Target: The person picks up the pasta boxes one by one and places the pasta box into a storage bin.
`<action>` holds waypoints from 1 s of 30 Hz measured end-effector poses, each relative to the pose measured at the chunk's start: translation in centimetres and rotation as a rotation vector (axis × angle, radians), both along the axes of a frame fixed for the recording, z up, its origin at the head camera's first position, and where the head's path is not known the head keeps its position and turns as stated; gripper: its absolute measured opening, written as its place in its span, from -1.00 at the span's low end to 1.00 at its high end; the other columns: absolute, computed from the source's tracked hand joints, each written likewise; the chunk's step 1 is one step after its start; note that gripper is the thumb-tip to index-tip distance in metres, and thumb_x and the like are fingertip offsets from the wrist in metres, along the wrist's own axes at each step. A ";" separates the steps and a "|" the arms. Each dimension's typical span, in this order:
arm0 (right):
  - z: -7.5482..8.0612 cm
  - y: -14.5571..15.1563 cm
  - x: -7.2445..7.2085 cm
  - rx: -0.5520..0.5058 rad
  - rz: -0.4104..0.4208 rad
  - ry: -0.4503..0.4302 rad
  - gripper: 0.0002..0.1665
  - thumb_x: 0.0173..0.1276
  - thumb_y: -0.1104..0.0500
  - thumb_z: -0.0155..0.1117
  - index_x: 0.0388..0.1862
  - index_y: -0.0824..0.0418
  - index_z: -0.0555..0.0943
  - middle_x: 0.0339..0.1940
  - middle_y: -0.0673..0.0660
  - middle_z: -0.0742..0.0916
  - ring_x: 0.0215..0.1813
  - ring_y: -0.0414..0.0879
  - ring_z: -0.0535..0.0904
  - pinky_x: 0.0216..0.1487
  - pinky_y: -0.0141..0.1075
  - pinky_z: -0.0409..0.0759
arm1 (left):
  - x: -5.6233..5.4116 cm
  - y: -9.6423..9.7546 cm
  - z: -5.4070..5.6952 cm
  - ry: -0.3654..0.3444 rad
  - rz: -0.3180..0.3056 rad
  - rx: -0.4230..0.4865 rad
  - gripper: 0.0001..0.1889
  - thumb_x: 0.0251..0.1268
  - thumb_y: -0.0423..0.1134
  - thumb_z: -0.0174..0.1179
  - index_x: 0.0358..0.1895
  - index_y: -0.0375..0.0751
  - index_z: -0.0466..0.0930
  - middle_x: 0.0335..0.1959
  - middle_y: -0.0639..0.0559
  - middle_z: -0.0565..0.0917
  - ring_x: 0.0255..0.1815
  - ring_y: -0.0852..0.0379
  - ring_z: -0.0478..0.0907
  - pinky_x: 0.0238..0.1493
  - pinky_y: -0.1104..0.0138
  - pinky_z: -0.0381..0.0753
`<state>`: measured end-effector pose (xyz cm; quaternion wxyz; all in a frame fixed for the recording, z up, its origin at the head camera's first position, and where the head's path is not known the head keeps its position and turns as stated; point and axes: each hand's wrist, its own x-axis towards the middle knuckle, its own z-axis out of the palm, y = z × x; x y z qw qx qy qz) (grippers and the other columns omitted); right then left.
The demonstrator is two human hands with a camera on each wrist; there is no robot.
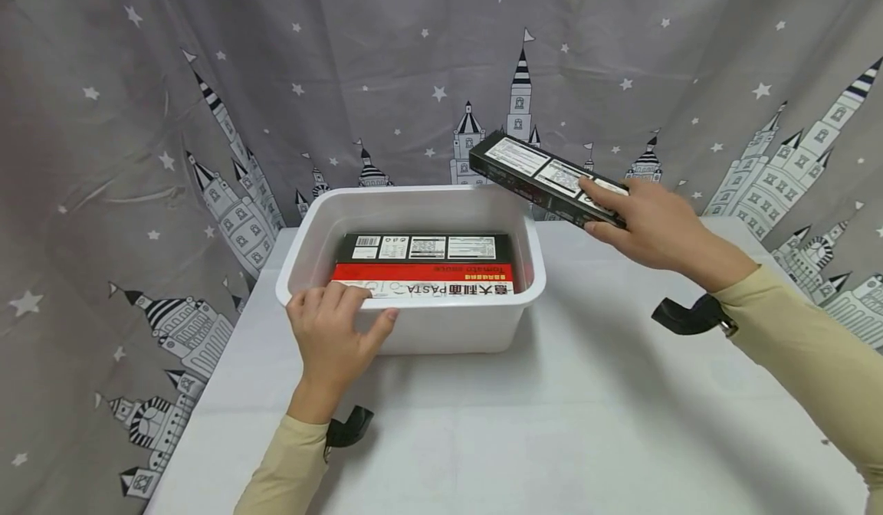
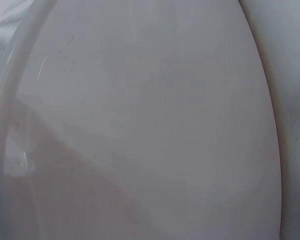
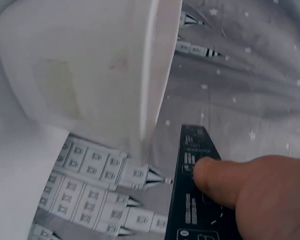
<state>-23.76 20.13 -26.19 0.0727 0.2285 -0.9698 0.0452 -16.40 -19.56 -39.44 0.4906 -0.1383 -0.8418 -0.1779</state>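
Observation:
A white plastic tub (image 1: 441, 329) stands on the table, its side wall (image 2: 155, 120) filling the left wrist view. My left hand (image 1: 331, 331) grips its near rim, fingers hooked over the edge and thumb along the outside. Inside the tub lies a pasta box (image 1: 424, 270) with black, red and white faces; the fingers overlap its left end. My right hand (image 1: 648, 220) holds a long black pasta box (image 1: 545, 174) by one end, thumb on one side. This box (image 3: 195, 180) is tilted in the air, its far end above the tub's back right corner.
A white cloth (image 1: 552, 423) covers the table. Behind and to the left hangs a grey curtain (image 1: 386, 55) printed with castles and stars. Black wrist mounts (image 1: 690, 316) stick out from both sleeves.

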 end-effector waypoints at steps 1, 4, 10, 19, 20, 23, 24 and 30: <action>0.3 -0.6 -0.2 0.001 0.019 0.003 -0.26 0.48 -0.06 0.22 0.58 0.04 0.32 -0.03 0.48 0.62 -0.04 0.26 0.53 -0.29 0.10 0.52 | 0.0 0.0 0.0 -0.001 0.001 0.000 -0.34 0.40 0.36 -0.01 -0.37 -0.26 0.60 -0.45 -0.20 0.63 -0.36 -0.22 0.44 -0.05 -0.14 0.25; 1.0 -2.3 -0.7 0.012 0.076 0.010 -0.27 0.48 -0.08 0.22 0.57 -0.02 0.33 -0.07 0.44 0.63 -0.09 0.23 0.53 -0.30 0.09 0.51 | 0.0 0.0 0.0 -0.016 0.004 0.005 -0.33 0.41 0.37 -0.04 -0.36 -0.26 0.60 -0.45 -0.20 0.63 -0.35 -0.22 0.44 -0.04 -0.14 0.25; 1.7 -5.8 -1.9 0.034 0.167 -0.041 -0.26 0.50 -0.11 0.20 0.60 -0.09 0.28 0.13 0.46 0.60 0.06 0.25 0.55 -0.14 0.15 0.55 | 0.2 0.1 0.1 -0.058 0.004 0.020 -0.31 0.41 0.38 -0.05 -0.34 -0.27 0.60 -0.42 -0.21 0.64 -0.32 -0.22 0.44 -0.01 -0.15 0.24; 1.9 -10.5 -3.4 0.072 0.279 -0.101 -0.23 0.47 -0.19 0.21 0.60 -0.16 0.27 0.05 0.35 0.62 -0.06 0.13 0.51 -0.15 0.02 0.54 | 0.2 0.1 -0.1 -0.048 0.009 0.027 -0.29 0.42 0.40 -0.08 -0.36 -0.27 0.60 -0.45 -0.20 0.62 -0.34 -0.22 0.43 -0.02 -0.15 0.24; 2.0 -10.8 -3.6 0.075 0.294 -0.105 -0.24 0.47 -0.19 0.21 0.59 -0.17 0.27 0.04 0.33 0.62 -0.06 0.11 0.51 -0.16 0.01 0.53 | 0.2 0.1 -0.1 -0.047 0.011 0.025 -0.29 0.42 0.39 -0.07 -0.36 -0.27 0.60 -0.45 -0.20 0.62 -0.34 -0.22 0.43 -0.02 -0.15 0.24; 1.9 -11.8 -4.1 0.078 0.333 -0.118 -0.26 0.48 -0.18 0.20 0.59 -0.20 0.28 -0.01 0.28 0.63 -0.10 0.07 0.49 -0.16 -0.03 0.51 | 0.2 0.1 -0.1 -0.036 0.012 0.015 -0.31 0.42 0.38 -0.06 -0.36 -0.26 0.60 -0.46 -0.20 0.61 -0.35 -0.22 0.44 -0.03 -0.14 0.24; 1.9 -12.0 -4.2 0.080 0.345 -0.122 -0.26 0.48 -0.18 0.21 0.59 -0.21 0.28 -0.03 0.27 0.63 -0.10 0.06 0.48 -0.16 -0.04 0.51 | 0.2 0.1 0.0 -0.033 0.012 0.011 -0.31 0.42 0.38 -0.06 -0.37 -0.26 0.59 -0.46 -0.20 0.61 -0.35 -0.22 0.44 -0.03 -0.14 0.24; 1.9 -13.6 -4.8 0.111 0.385 -0.163 -0.27 0.48 -0.19 0.21 0.58 -0.26 0.28 0.00 0.24 0.64 -0.06 0.04 0.50 -0.08 -0.04 0.53 | 0.2 0.2 0.1 -0.017 0.008 0.012 -0.30 0.41 0.39 -0.05 -0.39 -0.26 0.58 -0.47 -0.18 0.59 -0.35 -0.22 0.43 -0.03 -0.15 0.24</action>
